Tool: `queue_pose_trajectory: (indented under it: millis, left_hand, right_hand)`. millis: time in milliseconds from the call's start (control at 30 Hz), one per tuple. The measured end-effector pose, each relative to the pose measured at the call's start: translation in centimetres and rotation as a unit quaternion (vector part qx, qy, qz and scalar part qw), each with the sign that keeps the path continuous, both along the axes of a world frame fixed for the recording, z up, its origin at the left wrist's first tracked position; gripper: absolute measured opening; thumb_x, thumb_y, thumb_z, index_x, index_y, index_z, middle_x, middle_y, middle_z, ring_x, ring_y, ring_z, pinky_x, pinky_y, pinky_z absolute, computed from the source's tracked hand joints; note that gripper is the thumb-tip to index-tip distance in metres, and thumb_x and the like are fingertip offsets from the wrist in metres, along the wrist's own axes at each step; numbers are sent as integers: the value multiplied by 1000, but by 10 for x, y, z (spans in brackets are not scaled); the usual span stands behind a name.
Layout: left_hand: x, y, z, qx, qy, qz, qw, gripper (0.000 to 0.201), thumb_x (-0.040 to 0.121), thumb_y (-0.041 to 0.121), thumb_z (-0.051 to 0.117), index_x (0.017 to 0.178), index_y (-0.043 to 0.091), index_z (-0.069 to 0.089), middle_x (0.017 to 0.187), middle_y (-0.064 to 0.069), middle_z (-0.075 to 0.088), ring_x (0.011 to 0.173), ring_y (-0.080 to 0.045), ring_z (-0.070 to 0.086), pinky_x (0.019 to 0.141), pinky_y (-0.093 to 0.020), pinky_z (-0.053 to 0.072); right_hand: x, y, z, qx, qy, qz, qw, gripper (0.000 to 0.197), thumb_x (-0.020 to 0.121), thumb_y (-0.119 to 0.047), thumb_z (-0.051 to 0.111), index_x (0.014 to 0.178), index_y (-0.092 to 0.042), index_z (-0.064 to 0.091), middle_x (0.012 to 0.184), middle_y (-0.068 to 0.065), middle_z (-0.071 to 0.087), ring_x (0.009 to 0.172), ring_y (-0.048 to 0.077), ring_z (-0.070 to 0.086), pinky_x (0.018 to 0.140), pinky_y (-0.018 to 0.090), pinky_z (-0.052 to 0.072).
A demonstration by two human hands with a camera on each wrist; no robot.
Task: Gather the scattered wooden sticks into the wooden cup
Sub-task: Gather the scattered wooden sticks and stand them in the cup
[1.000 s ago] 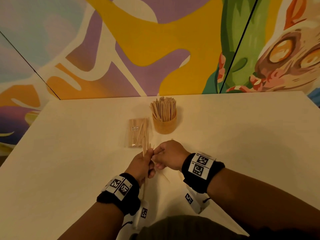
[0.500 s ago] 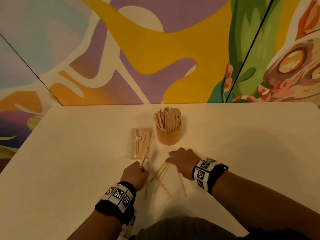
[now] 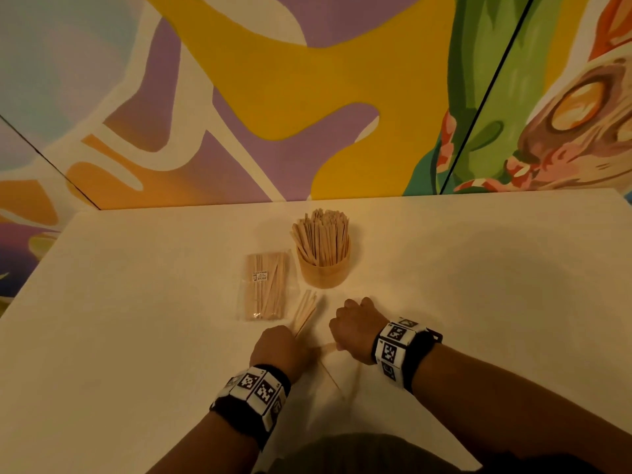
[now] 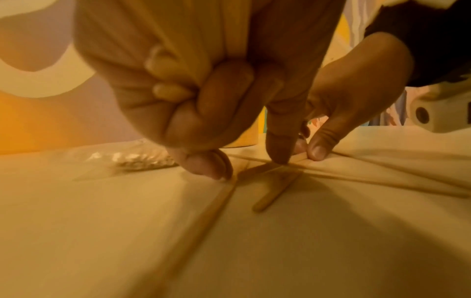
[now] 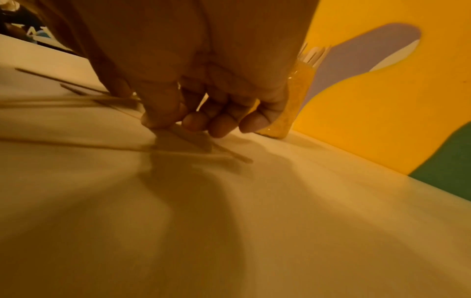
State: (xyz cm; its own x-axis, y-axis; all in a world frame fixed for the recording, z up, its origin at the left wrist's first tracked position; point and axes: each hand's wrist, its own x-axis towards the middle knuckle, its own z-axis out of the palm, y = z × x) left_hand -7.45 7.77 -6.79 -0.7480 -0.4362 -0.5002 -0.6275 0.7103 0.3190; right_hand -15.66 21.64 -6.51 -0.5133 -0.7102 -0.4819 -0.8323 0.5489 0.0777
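The wooden cup [image 3: 323,270] stands mid-table, packed with upright sticks. Just in front of it my left hand [image 3: 282,348] grips a small bundle of sticks [image 3: 305,311] that fans out toward the cup. In the left wrist view this hand [image 4: 209,129] has the bundle in its palm and its index fingertip on the table. My right hand [image 3: 354,328] is knuckles-up beside it, fingertips down, pinching one stick [image 3: 327,347] off the table. In the right wrist view its thumb and fingers [image 5: 163,117] close on that stick. More loose sticks [image 3: 331,378] lie between my wrists.
A clear plastic packet of sticks [image 3: 265,285] lies flat just left of the cup. The white table [image 3: 136,302] ends at a painted wall behind the cup. The near table edge runs under my forearms.
My right hand went from spread over the loose sticks to curled, and slid left toward my left hand. The left hand came down to the table with its bundle. The camera moved closer.
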Motion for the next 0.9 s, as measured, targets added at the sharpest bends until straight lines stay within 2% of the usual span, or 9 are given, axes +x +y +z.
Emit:
queue_pose_trajectory:
  millis: [133,200,300,533,700,900]
  left_hand:
    - [-10,7,-2,-12,5,-28,1000,35,80,44,64,98,14,61,101,-4,64,90,-20,62,75,-27,51]
    - [-11,7,-3,-16,9,-35,999,39,79,45,62,102,14,59,106,-6,63,94,-22,61,76,-29,50]
    - [-10,8,-4,-15,12,-42,999,39,76,44,62,102,14,58,105,-6,62,95,-23,61,77,-31,49]
    - [-10,6,-3,-46,9,-57,997,22,84,27,56,102,14,56,107,-7,62,97,-24,61,80,-31,50]
    - [-10,-2,0,-27,28,-63,997,18,84,30,54,95,16,54,103,-6,62,92,-24,60,76,-31,48]
    - [-14,-10,13,-58,60,-124,989,26,93,30,40,103,10,53,104,-10,64,94,-26,59,73,-29,39]
  right_hand:
    - [4,2,-2,2,8,15,1000,25,91,-20,57,114,-13,53,115,9,59,110,29,51,92,46,34]
    - [5,3,-3,-5,8,9,1000,23,89,-17,57,112,-13,52,112,9,61,106,29,53,91,45,34]
    - [6,4,-1,-4,-6,-11,1000,21,89,-16,54,110,-13,54,111,9,61,104,29,54,91,45,34]
    - [8,1,5,14,-46,-74,996,24,88,-17,54,111,-12,57,115,11,59,109,30,51,91,42,38]
    - [10,4,2,-20,-58,-83,995,20,86,-13,53,106,-12,54,109,10,62,102,31,58,87,41,39]
    - [9,9,3,-26,-90,-105,990,22,87,-13,52,109,-11,54,113,11,60,104,32,57,86,39,42]
